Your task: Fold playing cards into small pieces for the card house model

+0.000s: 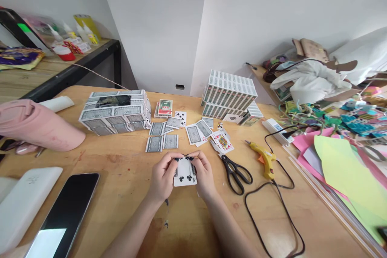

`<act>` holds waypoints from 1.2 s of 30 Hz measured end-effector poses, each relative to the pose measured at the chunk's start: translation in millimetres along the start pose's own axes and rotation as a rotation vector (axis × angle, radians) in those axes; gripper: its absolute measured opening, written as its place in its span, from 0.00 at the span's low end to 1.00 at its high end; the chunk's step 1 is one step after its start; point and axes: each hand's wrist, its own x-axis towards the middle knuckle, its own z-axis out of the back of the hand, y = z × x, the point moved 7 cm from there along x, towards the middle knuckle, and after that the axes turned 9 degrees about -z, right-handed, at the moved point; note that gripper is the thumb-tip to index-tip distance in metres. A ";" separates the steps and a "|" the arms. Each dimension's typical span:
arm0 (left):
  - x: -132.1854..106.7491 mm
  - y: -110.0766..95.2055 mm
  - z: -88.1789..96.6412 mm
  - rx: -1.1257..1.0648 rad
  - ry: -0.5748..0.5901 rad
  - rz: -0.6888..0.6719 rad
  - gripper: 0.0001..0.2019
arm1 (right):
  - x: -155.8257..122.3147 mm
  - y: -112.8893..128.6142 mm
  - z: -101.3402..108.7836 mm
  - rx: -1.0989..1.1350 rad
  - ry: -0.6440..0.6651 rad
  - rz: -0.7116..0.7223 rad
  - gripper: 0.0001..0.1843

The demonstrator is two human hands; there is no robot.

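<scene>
Playing card between 2 hands

White playing card with black clubs, grey-and-white patterned box, yellow glue gun, black-handled scissors

I'm in a craft rm, I think, b/c my wood table has a yellow glue gun, black scissors & bright paper, plus a box covered w/ playing cards. Pointy-tip bottles sit on the side table.
</scene>
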 end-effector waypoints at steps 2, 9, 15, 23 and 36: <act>-1.2 -0.7 1.0 0.053 0.008 -0.031 0.10 | 0.2 -0.8 -0.3 0.032 -0.001 -0.018 0.04; 2.3 -7.6 6.3 0.173 0.040 -0.145 0.10 | 1.3 0.3 -2.9 0.175 0.096 -0.096 0.04; 6.9 -26.5 6.4 0.300 0.123 -0.346 0.11 | 5.3 1.1 -1.7 0.047 0.166 -0.156 0.18; 12.1 -28.5 8.8 0.251 0.171 -0.380 0.12 | 5.1 5.1 2.2 -0.121 0.256 -0.140 0.18; 11.1 -1.2 5.1 -0.066 -0.001 -0.013 0.13 | 1.7 13.3 -4.2 -0.063 0.101 0.047 0.15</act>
